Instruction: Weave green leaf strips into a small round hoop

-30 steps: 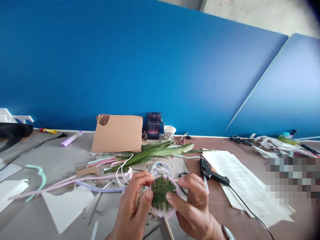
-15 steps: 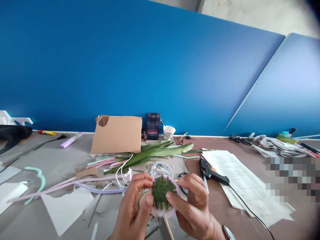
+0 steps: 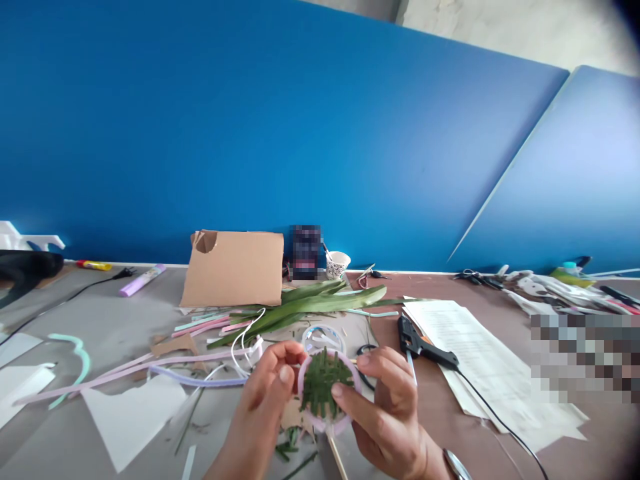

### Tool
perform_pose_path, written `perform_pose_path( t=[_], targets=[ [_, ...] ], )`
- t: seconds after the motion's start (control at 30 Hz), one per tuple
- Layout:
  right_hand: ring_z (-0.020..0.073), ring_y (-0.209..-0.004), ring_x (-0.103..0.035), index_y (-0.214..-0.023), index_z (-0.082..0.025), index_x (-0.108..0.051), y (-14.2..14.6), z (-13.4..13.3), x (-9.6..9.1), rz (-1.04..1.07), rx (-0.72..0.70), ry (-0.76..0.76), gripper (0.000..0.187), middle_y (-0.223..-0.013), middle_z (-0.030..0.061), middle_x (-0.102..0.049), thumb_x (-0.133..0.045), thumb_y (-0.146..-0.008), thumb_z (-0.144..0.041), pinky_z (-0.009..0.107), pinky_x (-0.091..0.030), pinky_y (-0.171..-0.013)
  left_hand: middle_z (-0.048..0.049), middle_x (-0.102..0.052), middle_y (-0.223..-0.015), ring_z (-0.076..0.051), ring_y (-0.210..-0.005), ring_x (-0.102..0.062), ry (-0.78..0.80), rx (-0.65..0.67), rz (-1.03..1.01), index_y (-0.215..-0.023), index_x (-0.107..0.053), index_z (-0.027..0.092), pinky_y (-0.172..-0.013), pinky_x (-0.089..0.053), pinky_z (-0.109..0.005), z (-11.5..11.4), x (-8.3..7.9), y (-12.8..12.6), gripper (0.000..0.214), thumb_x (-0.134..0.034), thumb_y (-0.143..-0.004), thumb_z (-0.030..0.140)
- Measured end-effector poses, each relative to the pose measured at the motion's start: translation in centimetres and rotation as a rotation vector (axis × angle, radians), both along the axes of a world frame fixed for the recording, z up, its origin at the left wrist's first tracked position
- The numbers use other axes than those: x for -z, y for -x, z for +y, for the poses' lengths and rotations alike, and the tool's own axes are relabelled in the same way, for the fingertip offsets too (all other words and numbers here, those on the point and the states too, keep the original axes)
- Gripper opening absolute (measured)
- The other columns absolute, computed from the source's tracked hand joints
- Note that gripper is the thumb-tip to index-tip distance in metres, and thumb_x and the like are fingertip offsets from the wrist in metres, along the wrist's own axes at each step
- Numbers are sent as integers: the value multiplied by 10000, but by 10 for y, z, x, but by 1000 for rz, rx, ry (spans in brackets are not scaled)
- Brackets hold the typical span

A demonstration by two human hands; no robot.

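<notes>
My right hand [image 3: 387, 413] grips a small pink ring [image 3: 353, 400] filled with a weave of green leaf strips [image 3: 322, 387], thumb on its lower right rim. A thin wooden stick [image 3: 337, 456] hangs below the ring. My left hand [image 3: 260, 407] pinches the ring's upper left edge with thumb and fingers. Small green cut-offs [image 3: 287, 448] lie on the table beneath the ring.
Long green leaves [image 3: 310, 303], pink and purple paper strips [image 3: 150, 363], a cardboard sheet [image 3: 235, 268], a clear tape roll [image 3: 324, 338], a black glue gun [image 3: 425, 347] with cord, printed sheets [image 3: 480, 360], a paper cup [image 3: 339, 264] and white paper scraps [image 3: 133, 413] lie around. A blue partition [image 3: 280, 133] stands behind.
My left hand has shifted from the ring's lower left to its upper left edge, thumb off the weave. The weave looks tilted and looser, and green bits show below it.
</notes>
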State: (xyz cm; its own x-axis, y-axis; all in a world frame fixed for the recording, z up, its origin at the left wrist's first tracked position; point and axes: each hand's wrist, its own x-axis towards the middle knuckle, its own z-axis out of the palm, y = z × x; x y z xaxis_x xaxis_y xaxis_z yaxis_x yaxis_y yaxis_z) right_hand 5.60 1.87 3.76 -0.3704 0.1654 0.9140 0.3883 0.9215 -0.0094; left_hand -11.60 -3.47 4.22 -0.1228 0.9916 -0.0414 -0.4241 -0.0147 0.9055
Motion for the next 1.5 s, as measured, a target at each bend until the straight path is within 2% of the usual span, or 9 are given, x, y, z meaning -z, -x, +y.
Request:
perform_pose_path(
  t=[0.1,0.17,0.33,0.47,0.57,0.67,0.9,1.13,1.5],
  targets=[
    [232,-988,-459,-957,-209,-629,0,1,2,2,7,10,320,-1108,85,-415,-509,-752,5,423,-469,-781,-36,-633,-818,-145,-716,-581,113,233,-203,-971,-636,195,-657,-478,-251,5,-2,1,322,-641,-797,465],
    [234,-994,-459,-967,-214,-634,0,3,3,0,6,13,328,-1107,86,-415,-509,-754,3,423,-472,-785,-37,-636,-793,-128,-688,-577,124,271,-248,-914,-664,173,-639,-479,-235,7,-3,1,294,-711,-748,410],
    [231,-976,-470,-984,-213,-637,-2,4,2,-26,-11,7,336,-1107,91,-440,-513,-751,-4,418,-469,-778,-39,-644,-742,-115,-643,-567,138,230,-220,-818,-671,148,-618,-477,-227,7,-1,-2,257,-741,-719,375],
    [240,-1014,-470,-1080,-193,-599,-2,4,4,-62,-45,32,446,-1151,108,-452,-452,-732,43,436,-454,-817,-14,-618,-675,-100,-598,-535,159,125,-130,-762,-654,154,-583,-454,-209,8,-3,-2,272,-753,-695,399],
    [238,-1020,-475,-1106,-171,-575,-1,4,5,-12,-23,120,479,-1145,120,-468,-418,-734,86,440,-437,-838,2,-597,-658,-82,-566,-490,159,23,-43,-757,-659,152,-532,-424,-182,10,-4,-2,281,-747,-687,409],
    [218,-980,-488,-1070,-179,-574,0,3,5,24,-28,209,462,-1077,101,-502,-407,-749,109,420,-432,-822,0,-606,-668,-85,-555,-490,150,-16,35,-751,-648,152,-504,-419,-183,12,-1,-1,296,-720,-696,433],
    [213,-980,-489,-1067,-175,-566,6,0,0,-24,-83,247,458,-1055,99,-511,-389,-755,108,403,-445,-817,27,-574,-588,-78,-458,-501,133,-10,211,-760,-589,156,-454,-374,-184,14,9,-4,337,-622,-771,491],
    [228,-1031,-475,-1118,-187,-578,11,3,7,-105,5,276,466,-1113,111,-483,-399,-783,83,434,-434,-871,44,-547,-505,-86,-374,-502,124,33,236,-784,-548,162,-411,-380,-191,12,15,-8,377,-555,-816,537],
    [237,-1052,-462,-1062,-207,-593,18,2,8,-145,73,326,394,-1109,101,-498,-434,-793,33,419,-434,-871,30,-568,-756,-94,-501,-608,50,112,120,-892,-565,164,-517,-476,-229,12,25,-7,316,-613,-819,467]
  ],
)
